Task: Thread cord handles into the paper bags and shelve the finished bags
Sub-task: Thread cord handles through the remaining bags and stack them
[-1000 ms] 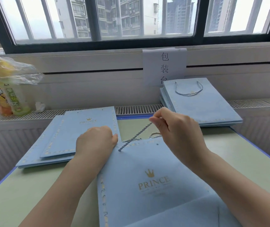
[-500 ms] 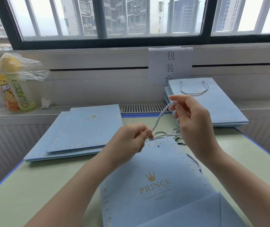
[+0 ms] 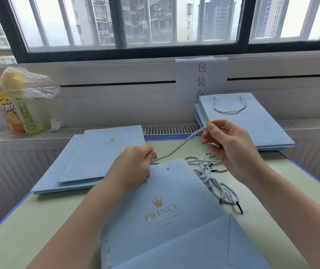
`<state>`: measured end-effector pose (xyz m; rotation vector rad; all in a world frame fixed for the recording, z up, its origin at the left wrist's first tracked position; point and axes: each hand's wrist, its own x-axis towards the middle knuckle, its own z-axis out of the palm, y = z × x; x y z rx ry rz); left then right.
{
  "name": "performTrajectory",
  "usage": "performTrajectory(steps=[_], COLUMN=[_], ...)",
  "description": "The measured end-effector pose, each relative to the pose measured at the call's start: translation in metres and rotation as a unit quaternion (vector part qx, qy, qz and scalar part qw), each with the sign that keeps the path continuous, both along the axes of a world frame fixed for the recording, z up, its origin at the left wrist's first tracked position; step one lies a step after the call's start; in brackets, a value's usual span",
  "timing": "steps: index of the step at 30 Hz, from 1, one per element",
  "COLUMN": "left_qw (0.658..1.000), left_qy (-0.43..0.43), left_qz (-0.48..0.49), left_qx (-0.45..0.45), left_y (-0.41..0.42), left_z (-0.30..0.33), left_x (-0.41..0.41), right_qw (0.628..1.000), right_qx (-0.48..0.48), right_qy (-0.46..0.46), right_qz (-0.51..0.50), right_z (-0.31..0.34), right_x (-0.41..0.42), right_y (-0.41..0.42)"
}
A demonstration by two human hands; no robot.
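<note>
A flat light-blue paper bag with a gold crown and PRINCE print lies in front of me on the green table. My left hand grips the bag's top left corner by its hole. A white-and-blue twisted cord runs taut from that corner up to my right hand, which pinches it between thumb and forefinger. A second hole shows in the bag's top edge. A loose bundle of cords with black tips lies just right of the bag.
A stack of unthreaded blue bags lies at the left. A stack of bags with cord handles leans on the radiator ledge at the right. Drink bottles under a plastic bag stand far left. A paper sign hangs under the window.
My right hand has drawn the cord up and to the right, pulling it tighter from the bag's corner. The left hand stays at the corner hole.
</note>
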<state>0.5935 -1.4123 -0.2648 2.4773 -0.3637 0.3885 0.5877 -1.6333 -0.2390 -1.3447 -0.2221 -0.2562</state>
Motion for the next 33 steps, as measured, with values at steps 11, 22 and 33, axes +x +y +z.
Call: performTrajectory(steps=[11, 22, 33], left_qw=[0.987, 0.983, 0.982], left_qy=[-0.031, -0.022, -0.104], left_qz=[0.000, -0.142, 0.028], left_qx=[0.159, 0.116, -0.153], left_y=[-0.015, -0.019, -0.015], left_z=[-0.012, -0.013, -0.002], left_x=[-0.006, -0.007, -0.004], right_qw=[0.968, 0.859, 0.824], right_qx=[0.221, -0.497, -0.526], right_qy=[0.083, -0.020, -0.005], right_qz=[0.090, 0.124, 0.210], right_z=[0.006, -0.015, -0.013], right_x=[0.001, -0.010, -0.014], right_y=[-0.004, 0.015, 0.014])
